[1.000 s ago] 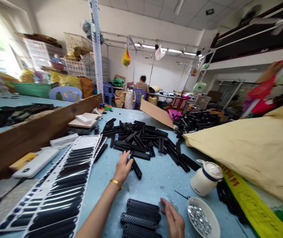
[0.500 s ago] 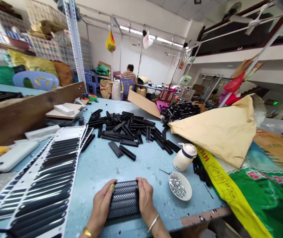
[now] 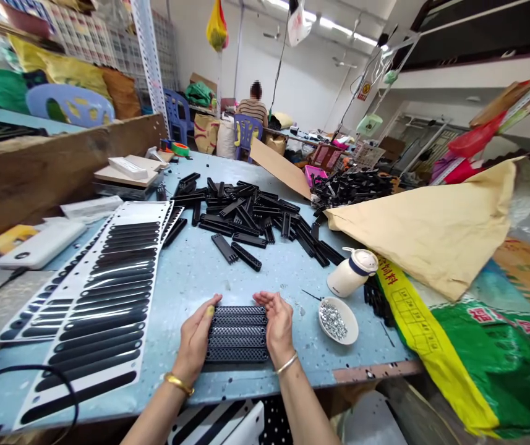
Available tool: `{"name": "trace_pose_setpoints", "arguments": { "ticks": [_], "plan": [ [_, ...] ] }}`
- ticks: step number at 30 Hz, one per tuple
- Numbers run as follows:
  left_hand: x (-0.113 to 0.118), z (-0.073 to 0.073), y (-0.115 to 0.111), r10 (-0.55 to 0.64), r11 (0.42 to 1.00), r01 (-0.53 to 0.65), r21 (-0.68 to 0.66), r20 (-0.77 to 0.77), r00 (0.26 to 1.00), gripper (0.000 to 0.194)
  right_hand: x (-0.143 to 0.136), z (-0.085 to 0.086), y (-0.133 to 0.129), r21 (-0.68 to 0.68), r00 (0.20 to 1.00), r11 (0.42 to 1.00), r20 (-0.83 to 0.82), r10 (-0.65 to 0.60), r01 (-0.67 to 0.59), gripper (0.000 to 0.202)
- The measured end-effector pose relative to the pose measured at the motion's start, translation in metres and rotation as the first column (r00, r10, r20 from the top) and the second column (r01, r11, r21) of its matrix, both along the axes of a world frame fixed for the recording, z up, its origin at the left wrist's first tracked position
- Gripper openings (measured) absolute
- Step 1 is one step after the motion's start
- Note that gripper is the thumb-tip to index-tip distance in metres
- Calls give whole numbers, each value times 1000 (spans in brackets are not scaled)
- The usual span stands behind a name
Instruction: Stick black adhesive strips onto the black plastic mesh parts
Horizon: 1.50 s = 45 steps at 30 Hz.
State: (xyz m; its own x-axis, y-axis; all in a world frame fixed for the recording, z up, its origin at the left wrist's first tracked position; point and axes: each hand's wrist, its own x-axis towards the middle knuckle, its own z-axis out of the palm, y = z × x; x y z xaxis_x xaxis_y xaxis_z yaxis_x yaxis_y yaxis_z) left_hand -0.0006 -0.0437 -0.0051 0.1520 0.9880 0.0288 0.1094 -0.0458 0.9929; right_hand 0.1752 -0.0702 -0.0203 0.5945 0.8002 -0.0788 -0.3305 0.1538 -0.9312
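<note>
Several black perforated plastic strips lie side by side on the blue table, forming a flat block. Along the block's left ends presses my left hand, its fingers straight and close together; it wears a gold bangle. My right hand, with a silver bangle, cups the right ends with fingers slightly curled. The strips are held between both hands. Just beyond them lie a loose smooth strip and a meshed strip. A white bowl of small silver metal pieces stands to the right.
Farther back spreads a pile of black strips. Sheets of black adhesive strips lie left, near a white power bank. A cream lidded cup and brown paper are right. A person sits in the background.
The block of strips, tilted up between my hands before, now lies flatter on the table. My right fingers have loosened a little. The camera view has tipped downward.
</note>
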Motion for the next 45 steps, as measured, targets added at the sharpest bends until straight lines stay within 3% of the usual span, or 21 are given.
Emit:
{"name": "trace_pose_setpoints", "arguments": {
  "ticks": [13, 19, 24, 30, 34, 38, 40, 43, 45],
  "plan": [
    [0, 2, -4, -2, 1000, 2, 7, -48, 999, 52, -3, 0, 0, -55, 979, 993, 169, 113, -105, 48],
    [-4, -5, 1, -5, 1000, 6, 26, -20, 1000, 55, 12, 8, -15, -64, 975, 997, 217, 51, -38, 47],
    [-3, -4, 2, 10, 999, -7, 44, -55, 998, 52, 1, 13, -37, -87, 932, 996, 363, 27, 5, 43],
    [-1, -1, 1, 11, 999, -7, 51, -85, 996, 50, -14, 19, -31, -110, 836, 993, 547, 36, 29, 45],
    [-8, -8, 5, 14, 999, -11, 42, -69, 998, 49, 27, 32, -39, -140, 746, 989, 663, 60, 45, 29],
    [-20, -14, 16, -18, 998, 28, 62, -158, 987, 52, 114, 49, -75, -212, 628, 971, 772, 97, 111, 5],
    [-20, -15, 25, -43, 977, 103, 188, -295, 954, 56, 152, 54, -90, -261, 581, 956, 802, 138, 133, 10],
    [-7, -12, 38, -95, 838, 364, 407, -548, 831, 58, 180, 51, -94, -314, 518, 938, 832, 200, 143, 21],
    [7, -10, 44, -115, 725, 532, 436, -686, 719, 54, 182, 45, -88, -327, 485, 934, 846, 221, 145, 20]
  ]
}}
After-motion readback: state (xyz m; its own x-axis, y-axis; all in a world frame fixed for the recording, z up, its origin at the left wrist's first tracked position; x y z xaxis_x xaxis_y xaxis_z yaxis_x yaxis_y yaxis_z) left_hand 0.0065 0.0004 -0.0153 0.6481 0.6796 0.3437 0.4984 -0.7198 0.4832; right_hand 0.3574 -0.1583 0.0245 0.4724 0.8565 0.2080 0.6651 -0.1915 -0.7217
